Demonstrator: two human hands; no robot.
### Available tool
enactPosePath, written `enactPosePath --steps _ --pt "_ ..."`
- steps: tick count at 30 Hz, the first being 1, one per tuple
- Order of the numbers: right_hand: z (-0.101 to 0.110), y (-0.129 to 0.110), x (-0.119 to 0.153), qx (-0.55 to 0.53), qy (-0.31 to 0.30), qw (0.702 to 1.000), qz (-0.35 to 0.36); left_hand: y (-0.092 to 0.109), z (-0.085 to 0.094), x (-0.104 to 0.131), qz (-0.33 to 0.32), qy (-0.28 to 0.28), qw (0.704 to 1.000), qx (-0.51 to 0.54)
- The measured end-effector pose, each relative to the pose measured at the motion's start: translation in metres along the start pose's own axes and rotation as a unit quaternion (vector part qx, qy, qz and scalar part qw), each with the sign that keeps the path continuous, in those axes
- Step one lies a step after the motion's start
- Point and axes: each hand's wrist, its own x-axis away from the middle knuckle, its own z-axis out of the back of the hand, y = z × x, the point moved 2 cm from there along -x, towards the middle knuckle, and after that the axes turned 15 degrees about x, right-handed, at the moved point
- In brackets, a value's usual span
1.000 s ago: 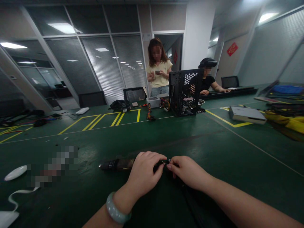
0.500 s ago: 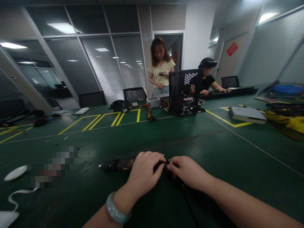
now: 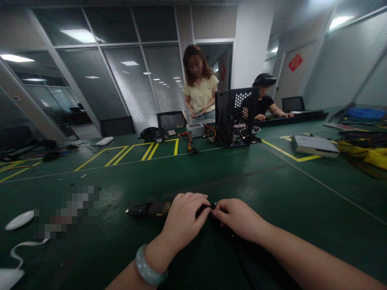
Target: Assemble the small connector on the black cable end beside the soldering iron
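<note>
On the green table lies a dark, drill-like tool (image 3: 151,209) with a ringed black nose and a silver tip pointing left. My left hand (image 3: 186,211) is curled over its right part, thumb and fingertips closed on it, hiding most of the body. Close by on the right, my right hand (image 3: 231,211) is closed in a pinch, its fingertips almost touching my left thumb. What it pinches is small, dark and mostly hidden. From beneath my right hand a black cord or strap (image 3: 240,249) runs toward the near edge.
Farther back stand an open black computer case (image 3: 236,117) and a power supply (image 3: 196,129) with cables. At right are a flat grey box (image 3: 315,146) and yellow bundles (image 3: 377,157). White objects (image 3: 19,220) lie left. One person stands opposite; another sits behind the case.
My two hands and the tool stay almost in place. The standing person opposite has shifted slightly left and lowered their hands.
</note>
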Motion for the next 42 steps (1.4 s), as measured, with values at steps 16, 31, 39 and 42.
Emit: enactPosePath --steps 16,31,39,42 --pt "0.0022 -0.0020 0.0010 -0.004 -0.008 1.000 -0.010 -0.0007 -0.0009 -0.0006 0.023 0.006 1.000 -0.003" --pt "0.0016 -0.0010 0.0014 -0.008 -0.005 1.000 0.005 0.0002 -0.0012 -0.0002 0.010 0.009 1.000 0.008" --pt "0.0033 -0.0029 0.0016 -0.014 -0.004 1.000 0.000 -0.0005 0.0001 0.0003 0.013 0.001 1.000 0.013" --pt "0.0047 -0.0038 0.0026 -0.006 -0.003 1.000 -0.009 -0.0007 -0.0002 0.0003 0.014 0.006 1.000 0.006"
